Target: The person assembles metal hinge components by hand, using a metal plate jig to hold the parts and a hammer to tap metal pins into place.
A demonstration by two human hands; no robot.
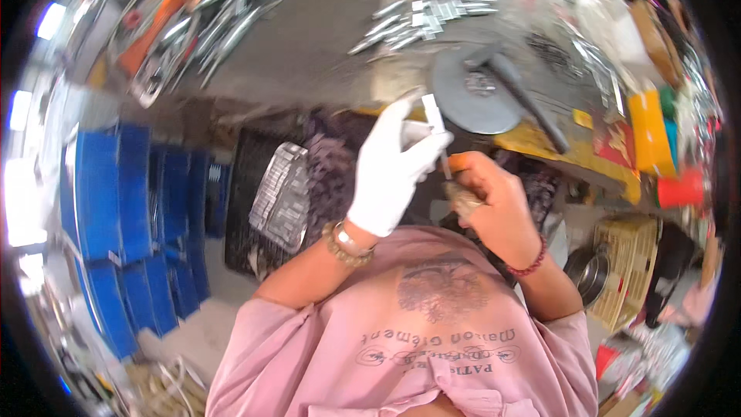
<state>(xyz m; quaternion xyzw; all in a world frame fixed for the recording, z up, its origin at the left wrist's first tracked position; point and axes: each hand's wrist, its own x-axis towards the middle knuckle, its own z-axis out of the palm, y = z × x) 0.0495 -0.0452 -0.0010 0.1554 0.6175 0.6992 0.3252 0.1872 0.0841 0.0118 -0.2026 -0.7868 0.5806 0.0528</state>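
My left hand (390, 170) wears a white glove and pinches a small flat strip of shiny metal (432, 110), held upright above my lap at the table's near edge. Just right of it, my bare right hand (500, 202) is closed around a brownish object (461, 198), blurred and partly hidden by the fingers. A thin rod tip points from it up toward the glove; its exact kind is unclear. Beyond both hands, a dark hammer (529, 100) lies across a round grey disc (455, 96) on the table.
Shiny metal parts (444, 11) lie in piles on the worktable (332, 38), with longer ones (239, 23) at far left beside an orange-handled tool (154, 27). Blue bins (100, 193) stand at left, near a black tray of metal pieces (279, 197). A beige crate (629, 262) sits right.
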